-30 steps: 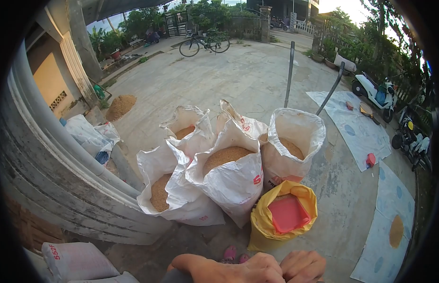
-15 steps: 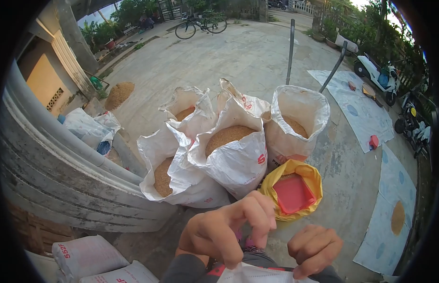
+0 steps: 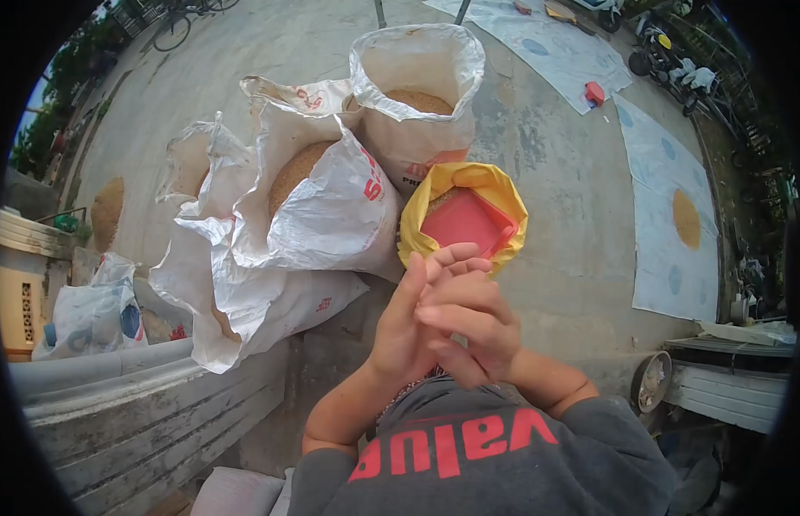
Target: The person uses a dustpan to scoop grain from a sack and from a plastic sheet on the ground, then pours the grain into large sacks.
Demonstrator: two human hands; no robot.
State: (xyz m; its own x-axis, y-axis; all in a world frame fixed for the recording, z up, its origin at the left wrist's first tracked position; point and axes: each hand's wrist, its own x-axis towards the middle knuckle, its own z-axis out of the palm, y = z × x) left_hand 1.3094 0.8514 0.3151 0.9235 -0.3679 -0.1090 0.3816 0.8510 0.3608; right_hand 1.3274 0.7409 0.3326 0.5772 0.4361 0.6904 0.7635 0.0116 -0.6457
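Note:
In front of my chest, my left hand (image 3: 396, 331) is raised with its thumb up and its fingers stretched out. Against its palm rests my right hand (image 3: 482, 322), fingers slightly apart and partly bent, covering some of the left fingers. I see nothing held in either hand. Just beyond them stands a yellow sack (image 3: 413, 236) with its rim rolled down. It contains grain and a red plastic scoop or tray (image 3: 464, 222). To the left, a white sack of grain (image 3: 335, 211) stands wide open, and another white sack (image 3: 280, 301) leans in front of it.
A tall white sack (image 3: 417, 142) stands behind the yellow one, with more sacks to its left. Low concrete wall (image 3: 159, 404) runs along the left. Pale sheets (image 3: 671, 215) with a grain pile (image 3: 686, 219) lie at right. A round basket (image 3: 651, 382) is near my right elbow.
My hands have let go of the white sack edge at the bottom and come together. The view has turned down and right, so the sacks appear further left and higher.

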